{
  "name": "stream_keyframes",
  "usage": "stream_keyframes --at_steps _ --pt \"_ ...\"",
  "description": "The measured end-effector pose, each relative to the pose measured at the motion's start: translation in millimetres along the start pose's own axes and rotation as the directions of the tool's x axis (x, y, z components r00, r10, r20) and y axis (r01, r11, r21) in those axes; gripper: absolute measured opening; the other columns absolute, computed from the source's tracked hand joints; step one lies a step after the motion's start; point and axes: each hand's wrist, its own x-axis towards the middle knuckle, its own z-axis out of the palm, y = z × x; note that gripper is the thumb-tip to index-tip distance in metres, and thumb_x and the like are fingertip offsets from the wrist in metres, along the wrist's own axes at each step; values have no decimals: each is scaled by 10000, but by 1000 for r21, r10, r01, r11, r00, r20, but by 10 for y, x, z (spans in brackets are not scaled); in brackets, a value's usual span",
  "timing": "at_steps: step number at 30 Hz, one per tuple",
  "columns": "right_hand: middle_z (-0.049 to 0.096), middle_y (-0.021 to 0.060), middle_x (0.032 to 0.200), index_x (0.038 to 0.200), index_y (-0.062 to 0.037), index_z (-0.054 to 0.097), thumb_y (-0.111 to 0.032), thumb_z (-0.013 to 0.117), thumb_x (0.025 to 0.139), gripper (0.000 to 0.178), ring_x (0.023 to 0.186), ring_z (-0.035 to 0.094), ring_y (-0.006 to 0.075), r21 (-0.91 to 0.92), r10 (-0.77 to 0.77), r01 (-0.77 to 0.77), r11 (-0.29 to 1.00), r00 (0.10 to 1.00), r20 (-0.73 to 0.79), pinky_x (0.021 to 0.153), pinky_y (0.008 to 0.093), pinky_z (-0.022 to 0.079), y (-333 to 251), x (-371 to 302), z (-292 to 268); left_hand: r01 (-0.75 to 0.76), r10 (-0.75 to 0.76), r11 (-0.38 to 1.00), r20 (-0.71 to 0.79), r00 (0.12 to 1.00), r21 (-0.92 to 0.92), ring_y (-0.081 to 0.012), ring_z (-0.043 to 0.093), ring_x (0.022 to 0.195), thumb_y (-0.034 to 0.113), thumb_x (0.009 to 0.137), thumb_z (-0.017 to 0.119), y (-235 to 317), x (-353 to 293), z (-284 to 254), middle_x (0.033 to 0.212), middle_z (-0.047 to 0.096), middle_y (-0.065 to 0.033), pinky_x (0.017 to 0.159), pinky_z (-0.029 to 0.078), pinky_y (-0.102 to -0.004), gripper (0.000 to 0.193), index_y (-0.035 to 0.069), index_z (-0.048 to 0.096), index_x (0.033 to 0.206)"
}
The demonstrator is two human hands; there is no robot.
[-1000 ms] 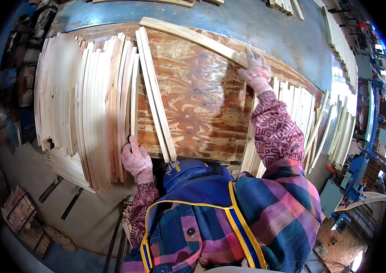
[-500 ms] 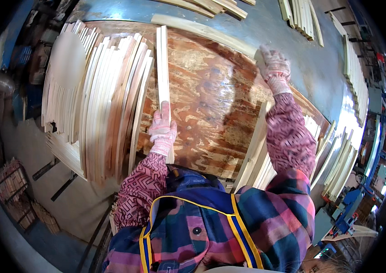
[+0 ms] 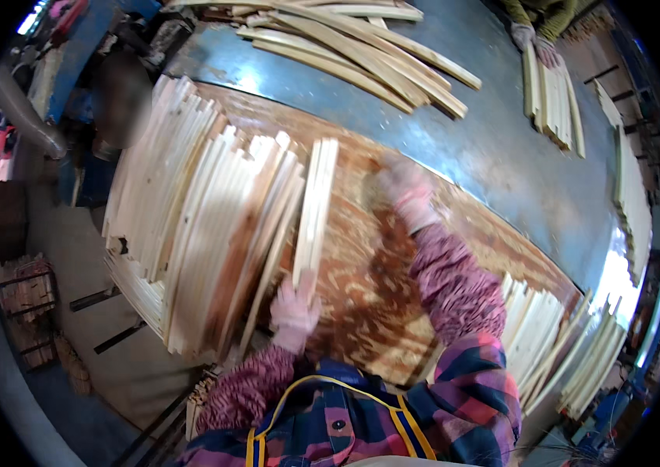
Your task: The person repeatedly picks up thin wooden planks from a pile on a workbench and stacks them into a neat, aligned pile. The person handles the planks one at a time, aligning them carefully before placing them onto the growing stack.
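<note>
My left hand [image 3: 295, 311], in a pale pink knit glove, grips the near part of a few pale wooden strips [image 3: 317, 210]. They lie side by side on the brown plywood board [image 3: 369, 288], pointing away from me. Over the far part of the board is my gloved right hand [image 3: 407, 191], smeared by motion. Its fingers cannot be made out, and no strip shows in it. Left of the held strips, a dense row of wooden strips [image 3: 213, 226] covers the board's left side. Another bundle of strips [image 3: 528, 315] lies at the right, partly behind my right sleeve.
Beyond the board, a loose heap of long strips [image 3: 369, 54] lies on the blue-grey table [image 3: 493, 148]. At the far right, a co-worker's gloved hands [image 3: 536, 47] touch a small bundle of strips [image 3: 551, 97]. Dark metal bars [image 3: 120, 336] jut out at the left.
My right hand has moved left, from the board's far right edge toward the held strips. The long strip along the far edge no longer lies there. The view has shifted, bringing a co-worker's hands in.
</note>
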Motion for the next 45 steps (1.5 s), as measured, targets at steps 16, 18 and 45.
stream_keyframes --at_steps 16,18,45 --pt "505 175 1447 1459 -121 467 -525 557 954 652 1311 519 283 740 -188 -195 644 897 400 1109 426 411 925 501 -397 497 199 -483 462 864 -721 -249 581 1119 610 970 471 1161 2467 -388 1230 592 -124 960 495 -430 695 39 465 1365" --pt "399 147 1542 1524 -147 355 -541 520 968 701 1385 436 301 85 192 -231 969 926 325 1135 423 381 1044 992 -692 546 -33 -461 629 777 -699 -220 612 1045 378 993 529 1251 2530 -537 1177 618 -93 924 512 -373 542 23 456 1396" --pt "526 200 1389 1479 -189 382 -491 779 734 896 1306 487 367 -64 785 -788 612 595 172 1060 453 425 -1402 -2515 198 -1 9 780 10 1000 -626 -195 662 957 135 943 649 -1496 -222 -1624 1316 606 -90 825 556 -318 600 80 408 1490"
